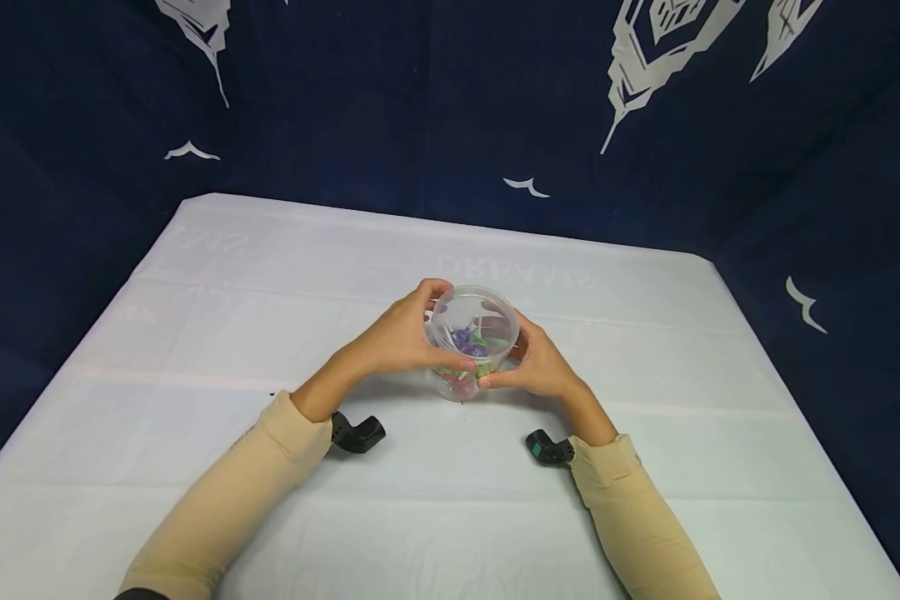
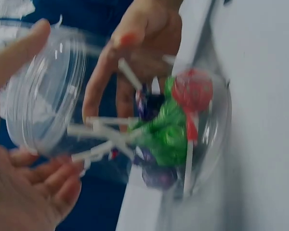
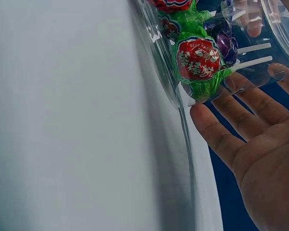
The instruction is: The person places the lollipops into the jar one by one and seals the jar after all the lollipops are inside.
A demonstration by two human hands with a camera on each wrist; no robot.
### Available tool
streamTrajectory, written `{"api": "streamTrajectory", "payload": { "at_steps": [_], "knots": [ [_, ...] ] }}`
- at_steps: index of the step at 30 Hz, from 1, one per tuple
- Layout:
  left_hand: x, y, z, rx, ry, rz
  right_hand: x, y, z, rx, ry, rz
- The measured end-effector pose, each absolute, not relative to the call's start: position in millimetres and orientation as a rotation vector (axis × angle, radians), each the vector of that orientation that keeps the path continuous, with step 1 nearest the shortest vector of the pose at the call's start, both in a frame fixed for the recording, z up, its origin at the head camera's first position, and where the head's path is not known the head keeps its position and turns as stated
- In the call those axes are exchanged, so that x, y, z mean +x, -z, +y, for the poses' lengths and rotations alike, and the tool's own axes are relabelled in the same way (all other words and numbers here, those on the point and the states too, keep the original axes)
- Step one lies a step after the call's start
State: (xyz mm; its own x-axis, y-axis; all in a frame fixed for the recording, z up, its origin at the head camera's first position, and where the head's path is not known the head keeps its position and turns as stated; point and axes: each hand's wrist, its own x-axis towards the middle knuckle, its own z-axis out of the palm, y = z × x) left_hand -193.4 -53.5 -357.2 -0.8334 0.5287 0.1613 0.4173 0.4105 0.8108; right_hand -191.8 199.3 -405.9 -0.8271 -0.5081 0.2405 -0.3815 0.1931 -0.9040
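A clear plastic jar (image 1: 474,310) stands upright at the middle of the table, its base at or just above the cloth. Wrapped lollipops (image 2: 166,137) in green, red and purple with white sticks lie in its lower part. My left hand (image 1: 408,337) grips the jar's upper left side, thumb across the near side. On the opposite side my right hand (image 1: 543,360) holds it lower down, fingers around the wall and thumb at the front. One green-wrapped lollipop (image 3: 198,60) shows a red printed label in the right wrist view. Whether a lid covers the jar's mouth I cannot tell.
White cloth (image 1: 450,533) covers the table. Behind it hangs a dark blue curtain (image 1: 390,108) with white patterns. Black devices stick out from the left sleeve (image 1: 358,435) and the right sleeve (image 1: 551,448), close to the cloth.
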Motion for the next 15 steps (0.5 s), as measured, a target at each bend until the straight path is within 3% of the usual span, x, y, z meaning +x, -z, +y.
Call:
{"api": "streamTrajectory", "payload": {
  "at_steps": [15],
  "knots": [
    [-201.3,362.4,-64.2,1.019,-1.533,2.314,-192.2,405.0,198.8,-0.861,1.735,2.321]
  ]
}}
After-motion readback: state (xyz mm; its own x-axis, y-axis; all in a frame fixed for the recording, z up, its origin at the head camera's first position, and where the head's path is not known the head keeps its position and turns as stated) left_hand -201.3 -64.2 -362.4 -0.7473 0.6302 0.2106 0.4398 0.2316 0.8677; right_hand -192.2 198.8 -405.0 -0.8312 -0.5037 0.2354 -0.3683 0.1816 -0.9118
